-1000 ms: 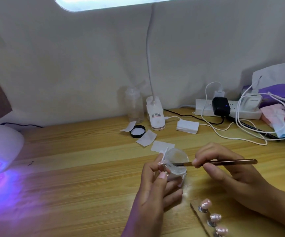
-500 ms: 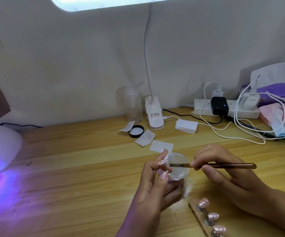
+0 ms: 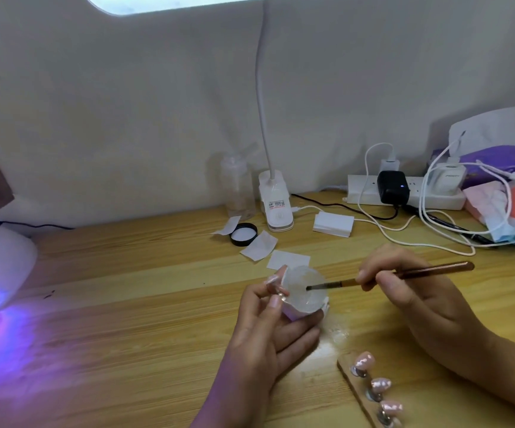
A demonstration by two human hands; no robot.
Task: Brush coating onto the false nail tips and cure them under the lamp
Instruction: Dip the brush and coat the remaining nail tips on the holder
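Four false nail tips (image 3: 381, 385) show. Three stand in a row on a wooden strip (image 3: 347, 372) at the near right, pale pink and glossy, each on a small metal base. The fourth tip (image 3: 273, 280) is pinched between thumb and forefinger of the left hand (image 3: 265, 332), whose other fingers curl under one small clear jar (image 3: 304, 291) (its contents look colourless). The right hand (image 3: 410, 285) grips one brown-handled brush (image 3: 419, 271) like a pen, bristles dipped into the jar's mouth. The strip lies just below the right wrist, near both hands. One curing lamp (image 3: 0, 267) glows violet at the far left of the desk (image 3: 126, 319), well apart from the tips.
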